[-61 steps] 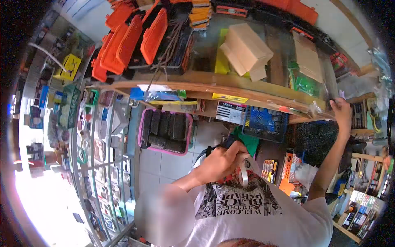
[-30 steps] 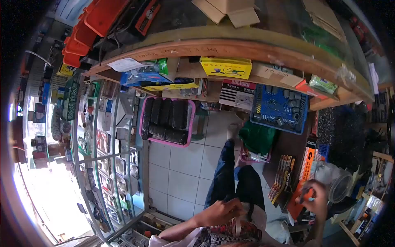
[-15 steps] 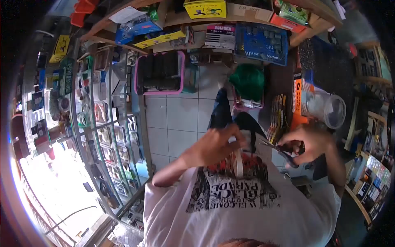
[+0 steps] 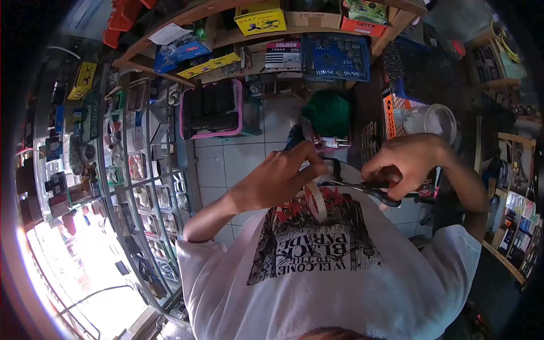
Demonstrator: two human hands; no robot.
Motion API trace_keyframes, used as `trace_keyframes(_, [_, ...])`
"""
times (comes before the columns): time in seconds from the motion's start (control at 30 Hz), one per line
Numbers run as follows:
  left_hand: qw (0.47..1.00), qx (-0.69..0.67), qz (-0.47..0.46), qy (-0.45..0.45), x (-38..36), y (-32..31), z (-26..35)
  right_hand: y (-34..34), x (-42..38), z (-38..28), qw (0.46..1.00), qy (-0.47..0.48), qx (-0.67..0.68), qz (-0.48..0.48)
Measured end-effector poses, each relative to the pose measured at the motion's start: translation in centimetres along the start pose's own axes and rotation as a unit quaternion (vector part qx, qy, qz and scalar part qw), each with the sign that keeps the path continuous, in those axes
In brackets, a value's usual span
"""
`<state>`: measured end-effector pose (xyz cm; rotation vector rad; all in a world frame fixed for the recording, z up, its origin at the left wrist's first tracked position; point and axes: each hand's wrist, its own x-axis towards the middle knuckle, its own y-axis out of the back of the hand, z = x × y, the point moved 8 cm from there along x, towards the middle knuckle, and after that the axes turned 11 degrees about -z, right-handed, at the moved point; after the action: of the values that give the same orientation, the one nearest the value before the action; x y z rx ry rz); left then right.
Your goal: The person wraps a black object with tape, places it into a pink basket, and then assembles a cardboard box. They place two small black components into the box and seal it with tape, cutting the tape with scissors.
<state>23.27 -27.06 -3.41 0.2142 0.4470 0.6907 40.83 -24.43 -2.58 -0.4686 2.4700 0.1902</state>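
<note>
Head view: tiled floor [image 4: 209,164], wooden shelf [image 4: 164,21] ahead; left hand [image 4: 277,178] pinches pale strip [image 4: 318,205], perhaps tape; right hand [image 4: 412,164] holds scissors [image 4: 383,195].

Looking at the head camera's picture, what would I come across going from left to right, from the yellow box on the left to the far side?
Yellow box → pink-rimmed basket → left hand holding a pale strip → right hand holding scissors → wooden-framed rack.

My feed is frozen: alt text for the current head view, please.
The right hand points dark-handled scissors toward a pale strip hanging from the left hand, over a printed white shirt; stocked shelves stand beyond.
</note>
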Motion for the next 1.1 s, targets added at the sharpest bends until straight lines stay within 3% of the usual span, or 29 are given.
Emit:
trace_keyframes(0.17, [1.0, -0.017, -0.01, 0.019, 0.2, -0.3, 0.0, -0.5, 1.4, -0.3, 0.999, -0.011, -0.022, -0.025])
trace_keyframes(0.4, [1.0, -0.008, -0.01, 0.017, -0.1, -1.2, -0.8, -0.4, 3.6, -0.1, 0.997, 0.048, -0.067, 0.004])
trace_keyframes(0.6, [0.999, 0.036, -0.017, 0.021, 0.0, -1.5, -0.4, -1.1, 3.6, 0.3, 0.998, 0.012, -0.057, -0.019])
trace_keyframes(0.9, [0.998, -0.008, -0.059, 0.024, 0.0, -2.6, 0.1, -1.9, 2.3, 0.2, 0.999, -0.032, -0.041, 0.016])
trace_keyframes(1.1, [1.0, 0.012, 0.004, -0.021, -0.5, -4.1, -1.0, -2.2, 2.1, 0.4, 0.997, -0.053, -0.038, 0.03])
